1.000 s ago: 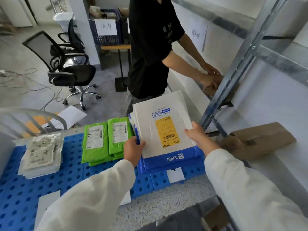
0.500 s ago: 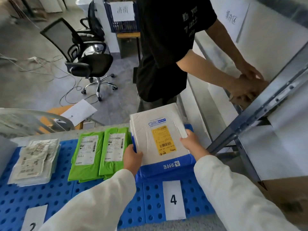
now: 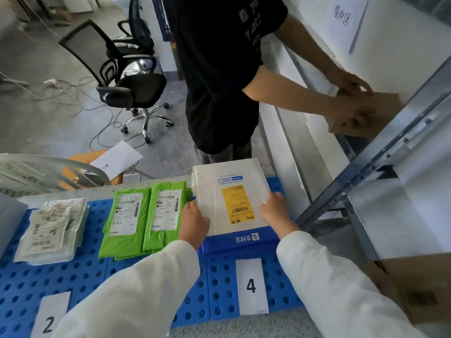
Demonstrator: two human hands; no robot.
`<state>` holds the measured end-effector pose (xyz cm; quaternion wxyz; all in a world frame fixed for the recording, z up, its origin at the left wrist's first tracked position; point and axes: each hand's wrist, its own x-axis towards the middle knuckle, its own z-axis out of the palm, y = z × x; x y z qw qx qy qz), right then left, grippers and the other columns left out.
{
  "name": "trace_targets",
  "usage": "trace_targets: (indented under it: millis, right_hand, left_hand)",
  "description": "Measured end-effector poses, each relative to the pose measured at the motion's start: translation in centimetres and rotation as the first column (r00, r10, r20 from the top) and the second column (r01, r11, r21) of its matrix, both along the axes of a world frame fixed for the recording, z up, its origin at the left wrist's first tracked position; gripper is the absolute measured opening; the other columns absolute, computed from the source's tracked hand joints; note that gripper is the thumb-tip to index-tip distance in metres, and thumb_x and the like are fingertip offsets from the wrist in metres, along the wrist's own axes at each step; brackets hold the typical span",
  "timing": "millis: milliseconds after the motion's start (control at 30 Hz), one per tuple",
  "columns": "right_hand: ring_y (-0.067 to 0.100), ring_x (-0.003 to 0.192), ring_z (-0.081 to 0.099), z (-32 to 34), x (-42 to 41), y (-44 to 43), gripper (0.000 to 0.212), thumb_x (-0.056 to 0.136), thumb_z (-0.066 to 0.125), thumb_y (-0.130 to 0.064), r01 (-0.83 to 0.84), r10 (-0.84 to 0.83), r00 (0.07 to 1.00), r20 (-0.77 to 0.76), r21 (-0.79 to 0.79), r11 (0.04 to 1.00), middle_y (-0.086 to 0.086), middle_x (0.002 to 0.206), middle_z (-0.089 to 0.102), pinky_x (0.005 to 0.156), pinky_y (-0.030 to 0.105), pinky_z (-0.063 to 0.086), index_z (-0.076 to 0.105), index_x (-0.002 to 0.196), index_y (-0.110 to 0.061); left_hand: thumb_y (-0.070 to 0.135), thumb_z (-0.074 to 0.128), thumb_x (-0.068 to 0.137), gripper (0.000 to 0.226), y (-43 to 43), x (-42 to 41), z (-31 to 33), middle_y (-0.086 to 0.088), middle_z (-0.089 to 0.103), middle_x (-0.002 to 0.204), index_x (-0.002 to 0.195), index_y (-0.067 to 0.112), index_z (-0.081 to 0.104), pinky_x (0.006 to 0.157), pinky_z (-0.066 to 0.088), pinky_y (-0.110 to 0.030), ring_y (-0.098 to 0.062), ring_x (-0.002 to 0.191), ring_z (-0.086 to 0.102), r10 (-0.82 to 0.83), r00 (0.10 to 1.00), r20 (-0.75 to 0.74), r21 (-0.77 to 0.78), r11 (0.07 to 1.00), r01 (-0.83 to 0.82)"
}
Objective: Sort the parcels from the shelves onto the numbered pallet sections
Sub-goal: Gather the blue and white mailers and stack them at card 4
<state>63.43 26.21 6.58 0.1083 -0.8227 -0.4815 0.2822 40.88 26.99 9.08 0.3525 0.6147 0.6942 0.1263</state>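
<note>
A white padded parcel [image 3: 214, 191] with a yellow label lies on top of a blue mailer [image 3: 241, 240] in the section marked by the card 4 [image 3: 251, 286] on the blue perforated pallet [image 3: 146, 276]. My left hand [image 3: 194, 223] grips the parcel's left edge. My right hand [image 3: 275, 213] holds its right edge, thumb on top. Two stacks of green mailers [image 3: 144, 213] lie just left of it. A pile of clear-bagged parcels [image 3: 52, 228] sits further left, above the card 2 [image 3: 48, 320].
A person in a black shirt [image 3: 219, 69] stands just beyond the pallet, handling a cardboard box [image 3: 375, 113] on the white shelf at right. A metal shelf upright [image 3: 380, 152] slants across the right. Another cardboard box [image 3: 419, 284] sits at lower right. An office chair [image 3: 127, 89] stands on the floor behind.
The white parcel, held in both hands, has come down onto the blue mailer in section 4. My view has tipped downward, bringing cards 4 and 2 into sight.
</note>
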Motion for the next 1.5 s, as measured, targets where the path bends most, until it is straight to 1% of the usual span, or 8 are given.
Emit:
trace_targets:
  millis: [100, 267, 400, 500, 700, 1133, 1367, 1500]
  right_hand:
    - [0.029, 0.13, 0.041, 2.3, -1.3, -1.0, 0.05, 0.099, 0.044, -0.027, -0.16, 0.159, 0.986, 0.04, 0.018, 0.987, 0.009, 0.144, 0.04, 0.109, 0.043, 0.038, 0.034, 0.146, -0.012]
    - [0.025, 0.121, 0.05, 6.6, -4.5, -4.3, 0.047, 0.09, 0.061, -0.03, -0.344, 0.341, 0.938, 0.069, 0.034, 0.939, 0.003, 0.133, 0.05, 0.102, 0.037, 0.041, 0.05, 0.133, -0.015]
    - [0.024, 0.126, 0.047, 9.1, -7.8, -9.2, 0.067, 0.087, 0.067, -0.037, -0.309, 0.308, 0.95, 0.055, 0.019, 0.951, 0.002, 0.143, 0.043, 0.103, 0.041, 0.042, 0.038, 0.144, -0.018]
    - [0.022, 0.126, 0.048, 10.1, -10.2, -13.7, 0.065, 0.086, 0.067, -0.039, -0.195, 0.192, 0.98, 0.047, 0.056, 0.979, 0.002, 0.144, 0.043, 0.101, 0.038, 0.043, 0.04, 0.143, -0.018]
    - [0.027, 0.126, 0.048, 11.2, -13.4, -24.9, 0.061, 0.09, 0.061, -0.039, 0.015, -0.009, 0.974, 0.226, -0.022, 1.0, 0.007, 0.145, 0.042, 0.095, 0.037, 0.044, 0.041, 0.142, -0.013]
    - [0.028, 0.127, 0.047, 11.6, -15.4, -47.9, 0.059, 0.091, 0.059, -0.038, 0.5, -0.491, 0.856, 0.16, -0.015, 0.866, 0.008, 0.143, 0.045, 0.104, 0.043, 0.041, 0.041, 0.142, -0.015]
    - [0.028, 0.122, 0.048, 6.6, -14.0, -56.4, 0.05, 0.093, 0.057, -0.034, 0.565, -0.558, 0.823, 0.105, -0.049, 0.824, 0.01, 0.135, 0.047, 0.1, 0.044, 0.042, 0.045, 0.136, -0.011]
    - [0.032, 0.117, 0.053, 2.5, -13.1, -60.6, 0.042, 0.093, 0.055, -0.027, 0.583, -0.584, 0.812, 0.015, -0.087, 0.808, 0.012, 0.13, 0.051, 0.095, 0.044, 0.045, 0.048, 0.13, -0.008]
  left_hand:
    - [0.01, 0.052, 0.092, 0.055, -0.2, -0.2, 2.1, -0.007, 0.038, 0.147, 0.144, 0.006, 0.035, 0.112, 0.028, -0.032, -0.023, 0.136, 0.034, -0.222, 0.969, -0.108, 0.085, 0.969, 0.232]
    - [0.014, 0.048, 0.094, 0.049, -1.0, -1.1, 5.8, -0.005, 0.043, 0.144, 0.142, 0.008, 0.04, 0.112, 0.032, -0.032, -0.019, 0.134, 0.038, -0.495, 0.837, -0.231, 0.186, 0.822, 0.538]
    - [0.02, 0.048, 0.095, 0.048, -3.0, -2.7, 7.2, -0.004, 0.041, 0.144, 0.142, 0.01, 0.038, 0.112, 0.031, -0.032, -0.02, 0.134, 0.036, -0.678, 0.65, -0.343, 0.192, 0.626, 0.756]
    - [0.023, 0.049, 0.094, 0.049, -5.1, -3.8, 7.0, -0.003, 0.04, 0.145, 0.141, 0.011, 0.039, 0.112, 0.03, -0.033, -0.021, 0.134, 0.036, -0.771, 0.507, -0.386, 0.17, 0.481, 0.86]
    - [0.028, 0.05, 0.092, 0.042, -11.4, -4.2, 7.2, -0.006, 0.047, 0.133, 0.131, 0.011, 0.047, 0.104, 0.038, -0.037, -0.025, 0.127, 0.042, -0.85, 0.373, -0.372, 0.201, 0.319, 0.926]
    - [0.024, 0.05, 0.092, 0.04, -32.1, 0.0, 7.6, -0.007, 0.046, 0.133, 0.129, 0.009, 0.047, 0.099, 0.037, -0.036, -0.026, 0.126, 0.041, -0.952, -0.05, -0.301, 0.219, -0.12, 0.968]
    - [0.023, 0.048, 0.092, 0.039, -41.4, 3.5, 2.7, -0.009, 0.049, 0.132, 0.128, 0.008, 0.048, 0.102, 0.039, -0.038, -0.026, 0.123, 0.044, -0.931, -0.161, -0.328, 0.15, -0.219, 0.964]
    - [0.023, 0.049, 0.092, 0.037, -45.8, 4.6, -1.9, -0.009, 0.051, 0.129, 0.126, 0.01, 0.05, 0.093, 0.042, -0.039, -0.027, 0.12, 0.047, -0.951, -0.13, -0.279, 0.09, -0.161, 0.983]
